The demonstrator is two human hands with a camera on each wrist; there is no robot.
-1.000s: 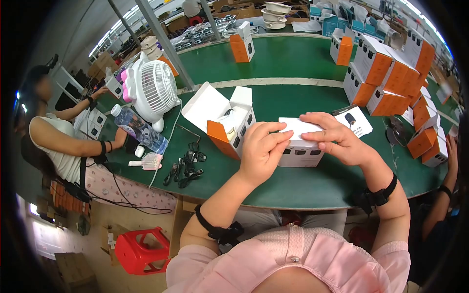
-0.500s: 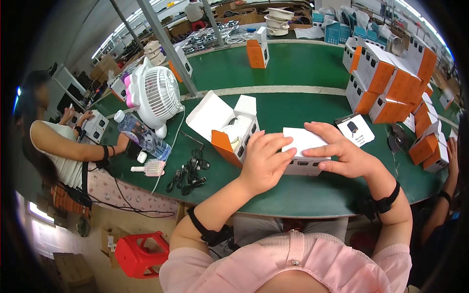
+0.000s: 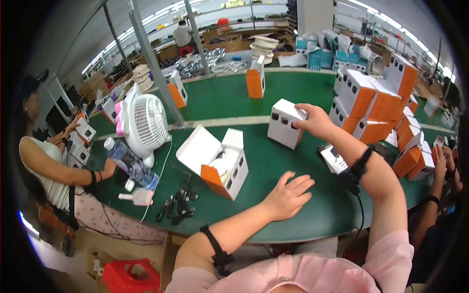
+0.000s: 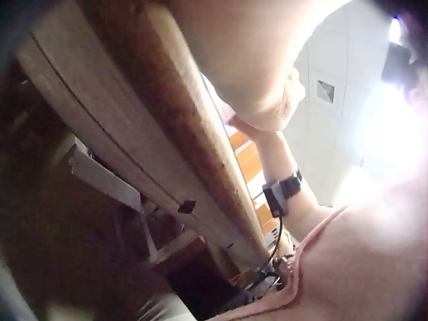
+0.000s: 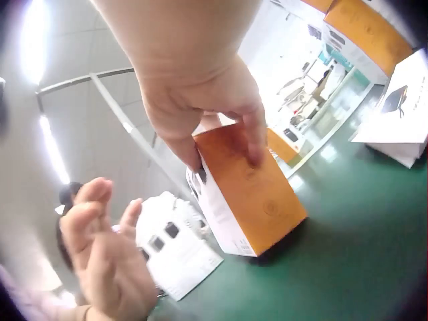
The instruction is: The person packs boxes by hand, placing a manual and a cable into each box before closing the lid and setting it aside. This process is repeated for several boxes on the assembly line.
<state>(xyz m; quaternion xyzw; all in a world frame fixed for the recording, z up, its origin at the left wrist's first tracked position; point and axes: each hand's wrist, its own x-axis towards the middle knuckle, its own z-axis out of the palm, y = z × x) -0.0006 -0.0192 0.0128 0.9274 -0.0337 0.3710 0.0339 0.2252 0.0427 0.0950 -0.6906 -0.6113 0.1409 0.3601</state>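
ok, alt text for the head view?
The right hand grips a closed white box by its top, arm stretched across the green table. The left hand is open, fingers spread, beside an open box.

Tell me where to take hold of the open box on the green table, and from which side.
Probably grip the open box low on its body, across the orange end and the opposite wall, coming from the right, where the left hand is nearest. Its lid flap stands open on the left and the contents fill the top, so those sides look blocked.
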